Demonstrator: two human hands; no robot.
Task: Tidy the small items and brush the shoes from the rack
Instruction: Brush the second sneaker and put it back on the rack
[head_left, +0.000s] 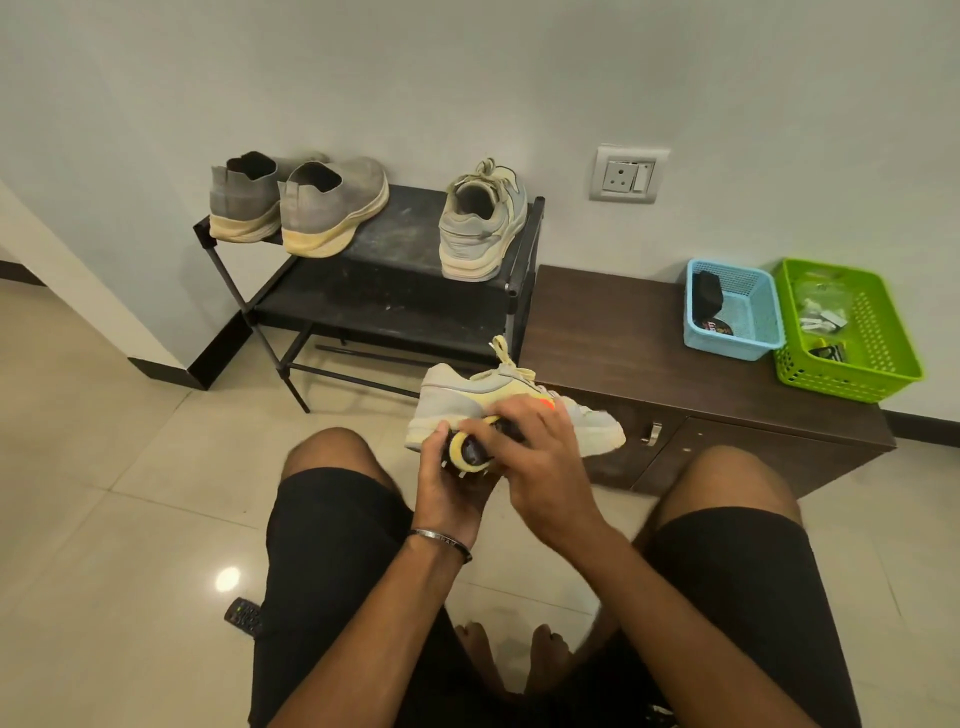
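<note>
Pale sneaker (498, 410) gripped from below by left hand (447, 488), right hand (540, 467) clasping brush (470, 451) against its side edge.

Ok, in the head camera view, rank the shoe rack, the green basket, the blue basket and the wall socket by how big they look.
1. Shoe rack
2. Green basket
3. Blue basket, somewhat smaller than the green one beside it
4. Wall socket
</note>
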